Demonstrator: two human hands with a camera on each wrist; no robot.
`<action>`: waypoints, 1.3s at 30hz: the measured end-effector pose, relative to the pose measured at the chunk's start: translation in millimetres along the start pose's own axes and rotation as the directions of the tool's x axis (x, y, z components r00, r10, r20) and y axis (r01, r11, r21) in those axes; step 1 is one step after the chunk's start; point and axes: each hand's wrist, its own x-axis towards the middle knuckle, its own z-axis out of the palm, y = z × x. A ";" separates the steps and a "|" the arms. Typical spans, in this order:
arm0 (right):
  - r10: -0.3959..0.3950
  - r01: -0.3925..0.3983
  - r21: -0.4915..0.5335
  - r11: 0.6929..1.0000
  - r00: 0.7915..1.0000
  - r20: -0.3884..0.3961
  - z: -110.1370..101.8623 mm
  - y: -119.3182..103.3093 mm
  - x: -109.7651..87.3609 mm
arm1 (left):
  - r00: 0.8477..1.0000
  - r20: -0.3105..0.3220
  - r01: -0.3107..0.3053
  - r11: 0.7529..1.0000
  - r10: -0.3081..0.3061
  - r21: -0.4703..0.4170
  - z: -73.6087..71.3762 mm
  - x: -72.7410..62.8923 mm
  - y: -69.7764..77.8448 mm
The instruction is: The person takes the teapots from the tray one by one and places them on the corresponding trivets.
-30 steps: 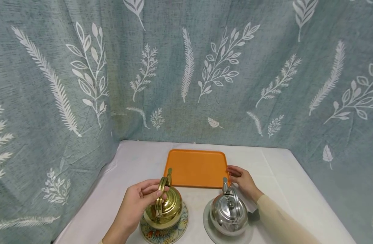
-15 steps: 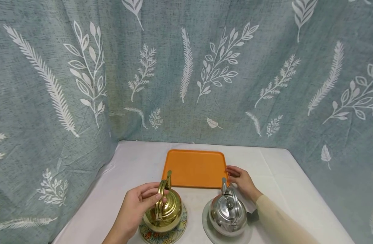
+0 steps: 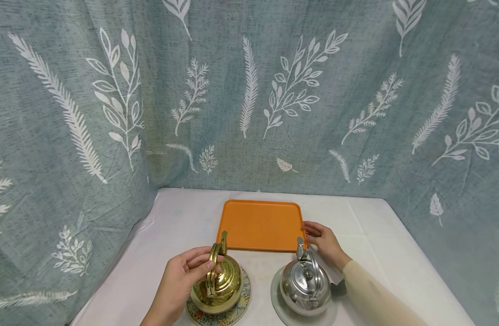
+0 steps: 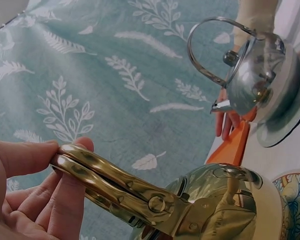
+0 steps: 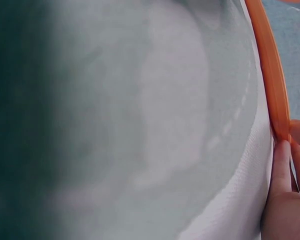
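Note:
My left hand [image 3: 180, 276] pinches the upright double handle of a shiny gold kettle [image 3: 229, 287] between thumb and fingers. The kettle is over a round flower-patterned plate [image 3: 247, 294], its spout towards the orange tray [image 3: 261, 224]. In the left wrist view the thumb and fingertips meet around the top of the handle [image 4: 105, 175]. At the tray's right edge is my right hand [image 3: 326, 243]. The right wrist view shows its thumb and fingers pinching the tray's orange rim [image 5: 271, 75].
A silver kettle [image 3: 300, 299] with its handle up stands on a pale plate [image 3: 276, 296], close to my right forearm. White cloth [image 3: 355, 235] covers the table. A blue-green leaf-patterned curtain [image 3: 233, 158] hangs behind and at both sides.
The gold kettle has shifted slightly towards me over its plate, with my left hand still gripping its handle. My right hand keeps its place at the tray's edge.

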 end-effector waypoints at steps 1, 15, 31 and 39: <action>0.002 -0.002 0.004 1.000 1.000 -0.002 0.2 -0.1 0.1 | 1.000 -0.003 0.001 1.000 -0.001 -0.001 -0.4 0.3 -0.2; -0.010 0.010 0.005 1.000 1.000 0.004 1.9 -2.9 -2.9 | 1.000 -0.023 -0.017 1.000 0.017 -0.019 -5.3 2.9 -6.4; -0.020 0.020 -0.020 1.000 1.000 0.003 2.7 -1.1 -1.7 | 0.997 -0.072 -0.025 0.999 0.023 -0.029 -7.0 4.3 -11.6; 0.004 -0.004 -0.015 1.000 1.000 -0.012 1.6 -1.8 -1.2 | 0.987 -0.158 -0.033 0.999 0.036 0.020 -12.4 5.9 -11.7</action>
